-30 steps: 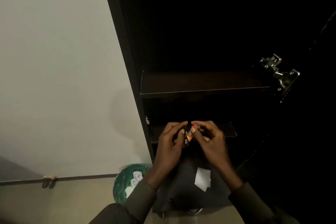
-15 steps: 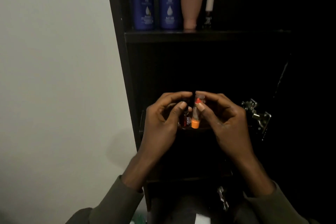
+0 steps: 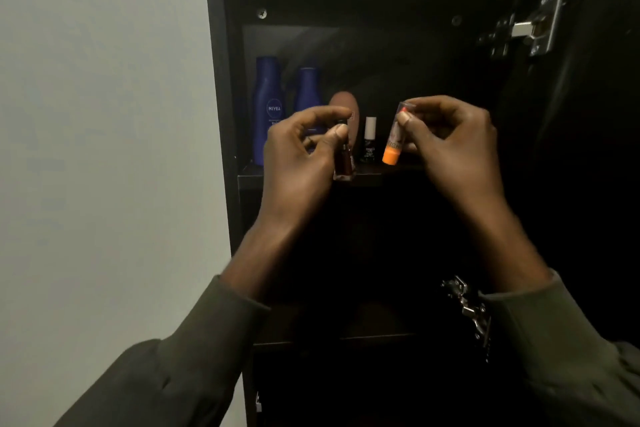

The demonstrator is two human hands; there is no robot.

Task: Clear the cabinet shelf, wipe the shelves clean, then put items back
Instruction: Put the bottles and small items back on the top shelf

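Hands parted; red vial (image 3: 344, 163) below left grip (image 3: 304, 152)

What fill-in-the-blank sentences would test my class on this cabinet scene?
1. The left hand holds a small dark red ____.
2. The tube in the right hand has an ____ end.
3. The two tall bottles on the shelf are ____.

Missing words: bottle; orange; blue

Dark red vial (image 3: 344, 163) and orange-capped tube (image 3: 393, 142), upright before shelf (image 3: 298, 179).
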